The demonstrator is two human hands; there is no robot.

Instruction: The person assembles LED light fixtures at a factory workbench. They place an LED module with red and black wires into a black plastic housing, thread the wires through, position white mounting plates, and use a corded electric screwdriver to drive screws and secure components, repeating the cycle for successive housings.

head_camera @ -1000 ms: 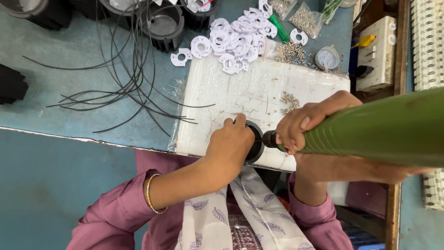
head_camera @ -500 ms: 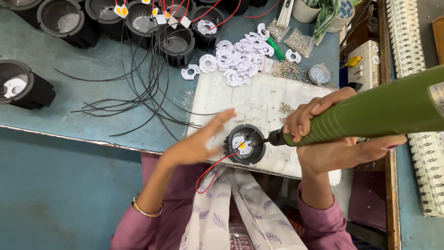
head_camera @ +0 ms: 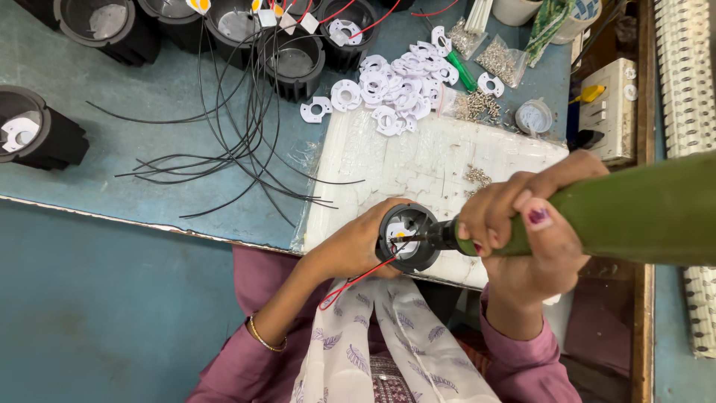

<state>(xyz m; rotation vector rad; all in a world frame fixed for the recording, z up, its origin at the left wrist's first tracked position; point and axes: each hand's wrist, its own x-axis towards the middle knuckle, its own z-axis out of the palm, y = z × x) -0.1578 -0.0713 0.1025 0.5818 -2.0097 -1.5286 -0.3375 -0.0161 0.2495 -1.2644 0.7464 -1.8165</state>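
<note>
The left hand (head_camera: 358, 242) wraps around the black housing (head_camera: 409, 237), fingers closed on its side, holding it tipped at the near edge of the white board (head_camera: 418, 168). The right hand (head_camera: 522, 224) is clamped around the green driver (head_camera: 634, 216), whose bit reaches into the housing's open mouth toward the white disc (head_camera: 399, 231) inside. The likeliest slip is the bit jumping off its screw: the housing is held only by hand, tilted, and a skid could gouge the disc or strike the yellow chip on it. A red wire (head_camera: 358, 280) loops out of the housing toward the person's lap and lies close to the bit; it could catch and wind up. The holding fingertips also sit beside the rim, near the bit's path. Beyond the board's far edge, loose discs (head_camera: 395, 86), small screws (head_camera: 477, 108) and black wires (head_camera: 239, 160) lie well apart from the housing.
</note>
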